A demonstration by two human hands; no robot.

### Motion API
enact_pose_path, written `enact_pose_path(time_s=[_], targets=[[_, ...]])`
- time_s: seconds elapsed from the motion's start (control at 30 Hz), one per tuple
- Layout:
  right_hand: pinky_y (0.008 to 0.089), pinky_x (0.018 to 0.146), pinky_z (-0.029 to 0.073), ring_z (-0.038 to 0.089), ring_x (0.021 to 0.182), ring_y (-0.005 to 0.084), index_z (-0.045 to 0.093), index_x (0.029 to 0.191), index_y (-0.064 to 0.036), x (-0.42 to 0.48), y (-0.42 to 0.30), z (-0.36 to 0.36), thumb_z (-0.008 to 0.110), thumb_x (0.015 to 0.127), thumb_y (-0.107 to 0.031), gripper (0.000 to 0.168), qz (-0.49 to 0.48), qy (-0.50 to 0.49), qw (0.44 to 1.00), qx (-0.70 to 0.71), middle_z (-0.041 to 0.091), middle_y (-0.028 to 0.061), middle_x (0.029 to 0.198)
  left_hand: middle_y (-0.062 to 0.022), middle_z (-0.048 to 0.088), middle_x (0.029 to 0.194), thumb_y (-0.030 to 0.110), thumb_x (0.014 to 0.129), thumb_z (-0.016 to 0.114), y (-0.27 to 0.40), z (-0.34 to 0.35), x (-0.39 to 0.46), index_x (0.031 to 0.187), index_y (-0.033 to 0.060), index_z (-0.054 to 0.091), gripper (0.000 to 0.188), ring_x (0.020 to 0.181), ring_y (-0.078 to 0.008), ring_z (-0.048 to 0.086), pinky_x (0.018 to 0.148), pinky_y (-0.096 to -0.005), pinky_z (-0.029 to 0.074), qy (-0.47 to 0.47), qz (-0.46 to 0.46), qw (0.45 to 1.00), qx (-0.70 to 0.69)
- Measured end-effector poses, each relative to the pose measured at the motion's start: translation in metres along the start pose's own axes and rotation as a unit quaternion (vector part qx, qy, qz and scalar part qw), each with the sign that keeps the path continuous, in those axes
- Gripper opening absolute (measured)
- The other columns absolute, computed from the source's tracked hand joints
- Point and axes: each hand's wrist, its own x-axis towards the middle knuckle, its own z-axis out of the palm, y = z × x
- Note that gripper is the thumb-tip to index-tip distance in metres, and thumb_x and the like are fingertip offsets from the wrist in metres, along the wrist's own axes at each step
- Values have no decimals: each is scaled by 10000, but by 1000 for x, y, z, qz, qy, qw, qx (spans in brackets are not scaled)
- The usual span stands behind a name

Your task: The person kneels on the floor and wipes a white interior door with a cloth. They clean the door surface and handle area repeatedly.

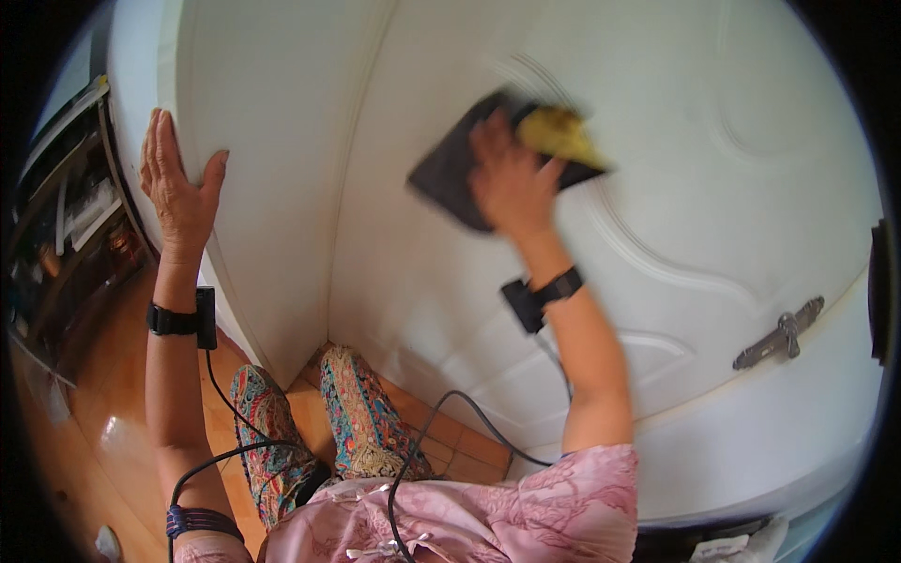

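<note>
My right hand [517,183] lies with spread fingers on a dark cloth [447,165] with a yellow patch, pressing it to the panelled white door [654,211]. Hand and cloth are blurred, and the palm is hidden. On the left, my left hand [176,186] rests flat against the edge of a white door frame or wall end [239,176], with its thumb held apart and nothing in it. Lower right of the cloth, a dark metal door handle [788,334] is fixed to the door.
A dark shelf unit [53,204] with assorted items stands at the far left. Black cables [450,397] run from devices strapped to both wrists across my body. Below are my legs and an orange tiled floor [120,436]. A pale object [108,543] lies at lower left.
</note>
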Motion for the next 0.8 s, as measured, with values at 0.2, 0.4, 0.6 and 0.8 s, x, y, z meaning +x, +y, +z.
enact_pose_path(time_s=[0.2, 0.4, 0.6, 0.8], targets=[[358, 960, 339, 422, 1142, 269, 481, 1169, -67, -173, -140, 80, 450, 801, -164, 382, -123, -300, 908, 266, 449, 133, 1234, -140, 316, 1339, 207, 687, 690, 9, 2, 0, 1301, 46, 290, 750, 1226, -278, 301, 1000, -370, 201, -2, -8, 1000, -15], [419, 892, 383, 504, 1048, 298, 582, 1038, -61, -151, -137, 67, 472, 807, -340, 378, -108, -305, 904, 279, 539, 150, 1121, -131, 297, 1353, 231, 704, 676, 5, -1, -1, 1307, 55, 279, 744, 1242, -273, 282, 1006, -367, 191, 2, -10, 999, -31], [576, 923, 245, 430, 1091, 362, 567, 1048, -102, 35, -11, -12, 574, 717, -429, 466, -9, -100, 979, 176, 514, 159, 1131, -127, 291, 1358, 194, 705, 676, 8, -3, -1, 1312, 57, 276, 740, 1242, -265, 283, 1007, -362, 198, -6, -17, 999, -32], [683, 897, 142, 235, 1262, 325, 339, 1303, -201, 159, 157, -44, 389, 787, -605, 657, 105, 220, 963, -117, 256, 110, 1382, -129, 294, 1355, 165, 694, 682, 14, 0, -2, 1303, 59, 293, 731, 1234, -270, 293, 1001, -363, 229, -2, -37, 997, -62]])
